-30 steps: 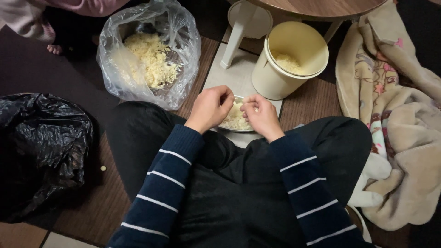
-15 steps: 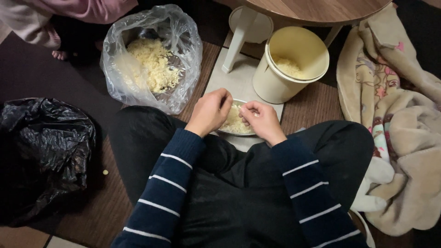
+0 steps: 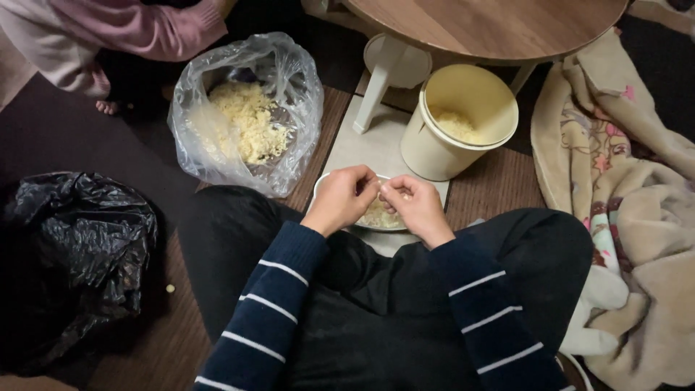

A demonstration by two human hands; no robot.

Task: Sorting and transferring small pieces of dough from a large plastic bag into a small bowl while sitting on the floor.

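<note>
while a tiny pale bit is pinched between the left hand (image 3: 340, 197) and right hand (image 3: 414, 206), peeling seems to be under way over the small bowl (image 3: 376, 221) by the lap. next, a gentle pull is likely needed.

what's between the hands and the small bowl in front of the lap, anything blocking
Nothing visible does. The left hand and right hand are together directly over the small bowl of pale yellow bits, fingertips nearly meeting above its contents. The cream bucket and clear plastic bag sit farther off.
</note>
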